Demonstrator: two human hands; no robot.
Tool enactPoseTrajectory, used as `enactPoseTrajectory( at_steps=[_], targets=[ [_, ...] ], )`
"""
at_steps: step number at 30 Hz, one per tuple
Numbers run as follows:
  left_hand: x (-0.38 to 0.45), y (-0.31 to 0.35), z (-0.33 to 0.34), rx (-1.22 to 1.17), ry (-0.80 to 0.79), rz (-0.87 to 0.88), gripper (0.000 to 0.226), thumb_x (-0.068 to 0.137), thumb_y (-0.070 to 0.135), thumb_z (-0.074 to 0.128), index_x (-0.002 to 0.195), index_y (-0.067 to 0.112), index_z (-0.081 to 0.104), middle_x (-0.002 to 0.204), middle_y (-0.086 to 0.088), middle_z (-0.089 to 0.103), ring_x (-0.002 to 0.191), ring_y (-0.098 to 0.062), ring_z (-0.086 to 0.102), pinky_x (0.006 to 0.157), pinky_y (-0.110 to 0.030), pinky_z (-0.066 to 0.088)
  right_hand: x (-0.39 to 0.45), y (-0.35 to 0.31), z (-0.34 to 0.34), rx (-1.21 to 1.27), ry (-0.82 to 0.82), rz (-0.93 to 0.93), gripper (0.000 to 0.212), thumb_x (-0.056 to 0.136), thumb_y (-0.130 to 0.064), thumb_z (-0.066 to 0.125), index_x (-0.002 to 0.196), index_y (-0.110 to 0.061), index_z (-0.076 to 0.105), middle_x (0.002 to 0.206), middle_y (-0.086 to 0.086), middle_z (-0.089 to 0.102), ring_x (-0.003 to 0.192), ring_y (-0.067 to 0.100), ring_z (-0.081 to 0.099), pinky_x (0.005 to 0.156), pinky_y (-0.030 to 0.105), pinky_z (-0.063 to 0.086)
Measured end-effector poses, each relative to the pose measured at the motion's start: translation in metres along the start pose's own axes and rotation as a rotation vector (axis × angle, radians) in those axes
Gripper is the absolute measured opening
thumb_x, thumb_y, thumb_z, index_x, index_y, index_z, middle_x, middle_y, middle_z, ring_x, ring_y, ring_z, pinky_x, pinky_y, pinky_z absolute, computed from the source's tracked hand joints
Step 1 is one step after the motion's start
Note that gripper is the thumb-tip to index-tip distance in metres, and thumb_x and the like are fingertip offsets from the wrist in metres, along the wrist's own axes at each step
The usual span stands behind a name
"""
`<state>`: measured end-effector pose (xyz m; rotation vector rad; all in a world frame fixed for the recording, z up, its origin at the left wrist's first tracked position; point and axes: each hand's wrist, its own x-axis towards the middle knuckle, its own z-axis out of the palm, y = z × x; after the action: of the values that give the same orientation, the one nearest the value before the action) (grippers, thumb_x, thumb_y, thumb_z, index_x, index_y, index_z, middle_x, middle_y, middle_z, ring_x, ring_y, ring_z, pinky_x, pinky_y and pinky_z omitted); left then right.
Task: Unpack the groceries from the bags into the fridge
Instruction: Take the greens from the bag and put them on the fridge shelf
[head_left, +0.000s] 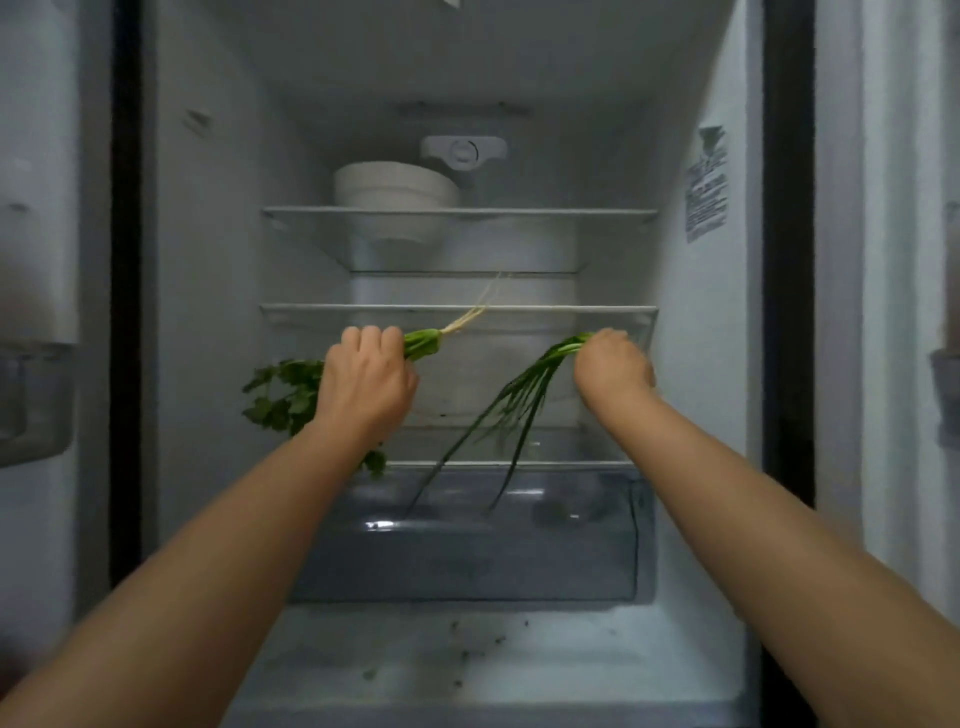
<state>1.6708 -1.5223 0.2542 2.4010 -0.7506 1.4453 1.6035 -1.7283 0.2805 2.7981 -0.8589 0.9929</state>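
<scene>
A person stands at an open fridge (208, 312), both bare forearms reaching in from the bottom corners. Nearest the viewer, the fridge floor shows dark specks and crumbs. Just beyond sits a clear crisper drawer (467, 561), closed.

Above the drawer, the left hand (366, 382) is clenched around a bunch of coriander (291, 389); its leaves droop out to the left of the wrist, and its pale roots point up and to the right, crossing the front edge of the lower glass shelf (571, 310). The right hand (613, 366) is clenched around the base of a bunch of green onions (514, 400), whose long thin leaves hang down and leftward in front of the drawer. The two hands are well apart, both held just below the lower shelf's front edge.

Farther back, an upper glass shelf (545, 213) carries a stack of white bowls (395, 184) on its left. Behind them, a round dial (464, 152) is fixed to the back wall.
</scene>
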Motion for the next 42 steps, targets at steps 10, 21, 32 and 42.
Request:
enactPoseTrajectory(
  at_steps=[10, 21, 32, 42],
  targets=[
    [0.034, -0.048, 0.064, 0.079, 0.100, -0.007, 0.015, 0.090, 0.014, 0.055, 0.094, -0.001, 0.057, 0.084, -0.018, 0.058, 0.073, -0.031, 0.049, 0.062, -0.038, 0.040, 0.080, -0.095, 0.048, 0.446, -0.291, -0.314, 0.012, 0.091, -0.001, 0.039, 0.087, -0.004, 0.050, 0.076, 0.012, 0.050, 0.059, 0.019, 0.047, 0.048, 0.025, 0.039],
    [0.042, -0.087, 0.098, 0.310, 0.205, 0.395, 0.021, 0.080, 0.024, 0.039, 0.092, 0.008, 0.044, 0.064, -0.008, 0.060, 0.051, -0.024, 0.055, 0.044, -0.026, 0.040, 0.175, -0.143, 0.135, 1.743, -0.377, 0.191, 0.015, 0.095, -0.005, 0.042, 0.083, -0.006, 0.051, 0.071, 0.011, 0.046, 0.055, 0.015, 0.042, 0.041, 0.018, 0.049],
    [0.056, -0.023, 0.151, -0.002, -0.598, 0.106, 0.036, 0.100, 0.026, 0.038, 0.130, 0.007, 0.040, 0.127, -0.017, 0.048, 0.113, -0.035, 0.050, 0.089, -0.037, 0.042, 0.158, -0.029, 0.165, 0.021, -0.591, -0.414, 0.027, 0.081, 0.003, 0.044, 0.099, 0.001, 0.063, 0.075, 0.014, 0.058, 0.059, 0.023, 0.051, 0.052, 0.024, 0.039],
    [0.087, 0.018, 0.191, -0.158, -0.594, 0.147, 0.040, 0.101, 0.026, 0.036, 0.139, 0.013, 0.032, 0.137, -0.014, 0.038, 0.116, -0.033, 0.048, 0.094, -0.035, 0.041, 0.154, -0.007, 0.172, 0.042, -0.684, -0.401, 0.051, 0.085, -0.004, 0.051, 0.135, -0.012, 0.045, 0.137, 0.010, 0.049, 0.120, 0.023, 0.050, 0.098, 0.027, 0.042]
  ],
)
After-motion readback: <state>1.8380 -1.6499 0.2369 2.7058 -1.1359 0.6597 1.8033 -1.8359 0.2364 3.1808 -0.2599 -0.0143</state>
